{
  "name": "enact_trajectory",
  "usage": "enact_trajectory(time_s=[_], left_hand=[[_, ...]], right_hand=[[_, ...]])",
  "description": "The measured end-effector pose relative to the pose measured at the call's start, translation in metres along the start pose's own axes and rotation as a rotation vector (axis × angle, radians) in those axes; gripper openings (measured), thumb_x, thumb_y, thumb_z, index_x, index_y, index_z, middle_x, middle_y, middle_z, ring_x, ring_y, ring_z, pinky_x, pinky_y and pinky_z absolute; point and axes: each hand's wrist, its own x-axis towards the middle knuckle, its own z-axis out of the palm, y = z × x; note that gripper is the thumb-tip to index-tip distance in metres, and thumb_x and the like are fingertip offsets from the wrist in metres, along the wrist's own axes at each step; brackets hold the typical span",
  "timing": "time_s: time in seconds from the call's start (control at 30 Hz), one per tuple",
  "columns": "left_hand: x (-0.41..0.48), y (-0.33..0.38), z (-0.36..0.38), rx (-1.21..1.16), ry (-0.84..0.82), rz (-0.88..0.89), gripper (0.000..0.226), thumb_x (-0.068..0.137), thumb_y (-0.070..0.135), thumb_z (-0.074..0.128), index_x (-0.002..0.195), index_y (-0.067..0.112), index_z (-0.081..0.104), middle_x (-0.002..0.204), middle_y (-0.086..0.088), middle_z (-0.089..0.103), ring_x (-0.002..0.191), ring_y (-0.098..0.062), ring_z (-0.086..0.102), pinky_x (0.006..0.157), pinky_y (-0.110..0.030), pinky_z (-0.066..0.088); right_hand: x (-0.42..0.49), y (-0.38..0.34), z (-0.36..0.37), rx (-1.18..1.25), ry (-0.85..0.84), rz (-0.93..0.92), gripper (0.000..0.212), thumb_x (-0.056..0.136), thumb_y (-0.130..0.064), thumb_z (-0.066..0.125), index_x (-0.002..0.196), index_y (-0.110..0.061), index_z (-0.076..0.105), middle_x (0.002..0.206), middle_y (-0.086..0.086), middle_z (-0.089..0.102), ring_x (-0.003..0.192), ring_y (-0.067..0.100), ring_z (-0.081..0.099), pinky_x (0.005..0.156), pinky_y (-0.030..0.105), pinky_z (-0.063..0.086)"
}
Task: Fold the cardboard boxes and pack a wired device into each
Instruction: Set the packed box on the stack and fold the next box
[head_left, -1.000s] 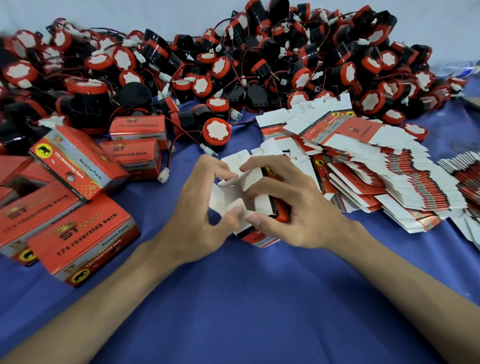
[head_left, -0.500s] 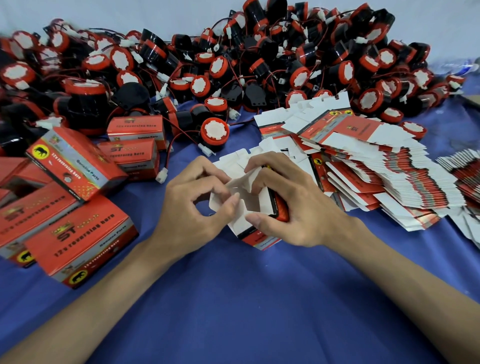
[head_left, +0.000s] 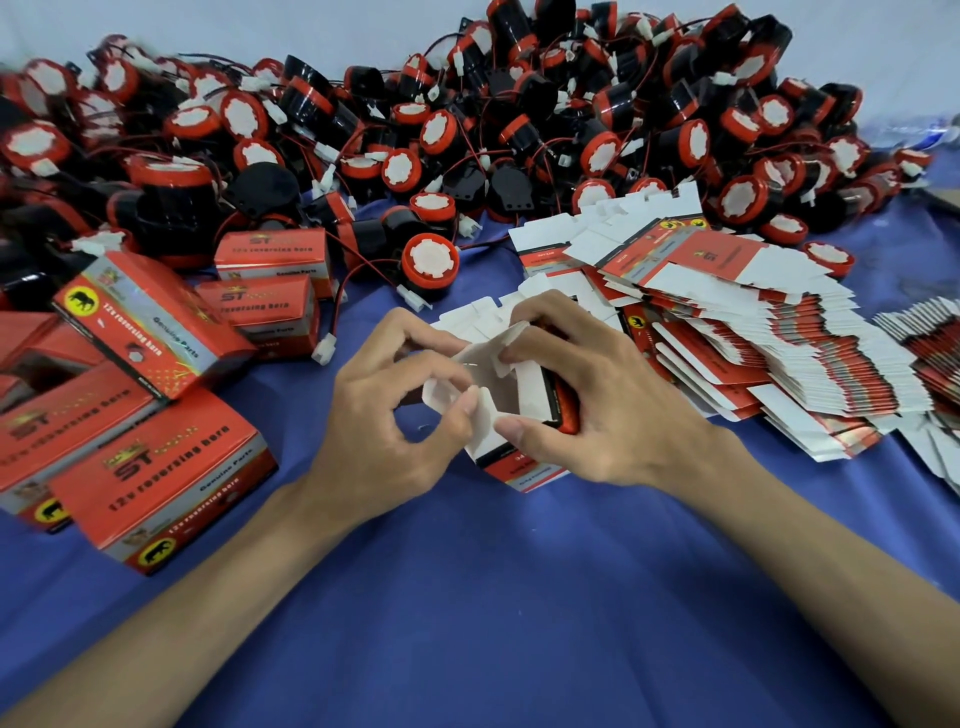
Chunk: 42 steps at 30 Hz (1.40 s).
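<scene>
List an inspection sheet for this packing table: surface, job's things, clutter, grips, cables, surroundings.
Surface: blue cloth over the table.
Job's things: half-folded box in both hands, flaps open; flat blanks stacked right; folded boxes left; horn pile behind.
Clutter: nothing seen.
Grips: left hand pinches a white flap; right hand holds the box body.
Cables: red and black leads tangled through the pile; one white plug lies on the cloth.
Surroundings: pale wall behind.
</scene>
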Motion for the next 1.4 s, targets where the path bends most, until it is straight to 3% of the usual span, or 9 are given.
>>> enact_trajectory(time_s=[0.1, 0.33, 0.6, 0.77, 0.87, 1.03, 1.23, 1.4], left_hand=[[0.001, 0.0, 0.0, -0.014, 0.007, -0.007, 0.024, 0.084, 0.021, 0.058, 0.082, 0.001, 0.07, 0.092, -0.016, 0.06, 0.087, -0.018, 0.057, 0.08, -0.017, 0.043], [0.002, 0.0, 0.001, -0.008, 0.004, -0.007, 0.028, 0.085, 0.025, 0.06, 0.096, 0.001, 0.071, 0.093, -0.013, 0.061, 0.089, -0.012, 0.056, 0.083, -0.013, 0.04], [0.003, 0.002, -0.001, -0.035, 0.04, -0.017, 0.025, 0.085, 0.026, 0.061, 0.098, 0.006, 0.067, 0.094, -0.002, 0.063, 0.089, -0.007, 0.059, 0.08, -0.014, 0.042], [0.003, 0.004, 0.0, -0.076, 0.042, -0.066, 0.019, 0.081, 0.02, 0.057, 0.096, 0.01, 0.064, 0.094, 0.012, 0.062, 0.091, 0.012, 0.057, 0.08, -0.005, 0.039], [0.003, 0.004, 0.002, -0.153, 0.028, -0.18, 0.024, 0.074, 0.012, 0.053, 0.097, 0.014, 0.059, 0.096, 0.015, 0.06, 0.092, 0.004, 0.058, 0.078, -0.01, 0.045], [0.006, 0.001, 0.008, -0.094, -0.005, -0.298, 0.024, 0.074, 0.009, 0.048, 0.092, 0.005, 0.064, 0.09, 0.009, 0.058, 0.084, -0.001, 0.054, 0.072, -0.012, 0.039], [0.004, 0.002, 0.007, -0.155, -0.036, -0.273, 0.028, 0.081, 0.005, 0.043, 0.092, 0.016, 0.067, 0.087, 0.01, 0.064, 0.085, -0.005, 0.061, 0.073, -0.017, 0.045], [0.003, 0.0, 0.01, -0.044, -0.108, -0.161, 0.029, 0.091, 0.024, 0.044, 0.1, 0.002, 0.063, 0.095, 0.001, 0.058, 0.086, -0.006, 0.052, 0.073, -0.009, 0.037]], right_hand=[[0.0, -0.001, 0.0, 0.005, -0.002, 0.001, 0.048, 0.081, -0.051, 0.054, 0.095, -0.006, 0.063, 0.103, 0.009, 0.053, 0.087, 0.021, 0.052, 0.074, 0.034, 0.045], [-0.001, -0.001, 0.001, -0.01, 0.008, 0.009, 0.05, 0.08, -0.051, 0.053, 0.088, -0.002, 0.061, 0.103, 0.011, 0.053, 0.086, 0.025, 0.052, 0.072, 0.04, 0.045], [-0.003, 0.002, 0.005, 0.035, 0.079, -0.007, 0.056, 0.08, -0.048, 0.057, 0.107, 0.001, 0.06, 0.106, 0.012, 0.056, 0.096, 0.024, 0.056, 0.08, 0.039, 0.048], [-0.005, 0.0, 0.007, 0.069, 0.113, 0.024, 0.067, 0.075, -0.05, 0.059, 0.119, 0.0, 0.056, 0.115, 0.011, 0.056, 0.102, 0.02, 0.056, 0.084, 0.034, 0.046], [-0.004, -0.002, 0.008, 0.059, 0.117, 0.023, 0.068, 0.074, -0.051, 0.06, 0.119, 0.0, 0.056, 0.115, 0.012, 0.056, 0.101, 0.02, 0.056, 0.084, 0.031, 0.046], [-0.003, -0.004, 0.01, 0.021, 0.135, 0.01, 0.067, 0.075, -0.051, 0.061, 0.116, 0.001, 0.058, 0.115, 0.013, 0.057, 0.103, 0.019, 0.056, 0.086, 0.028, 0.046], [-0.004, -0.001, 0.01, 0.028, 0.144, 0.009, 0.064, 0.076, -0.051, 0.061, 0.115, 0.0, 0.059, 0.114, 0.013, 0.056, 0.101, 0.019, 0.056, 0.085, 0.031, 0.047], [-0.003, 0.0, 0.01, 0.054, 0.115, -0.03, 0.058, 0.077, -0.047, 0.061, 0.109, 0.003, 0.063, 0.109, 0.016, 0.058, 0.099, 0.026, 0.059, 0.084, 0.038, 0.049]])
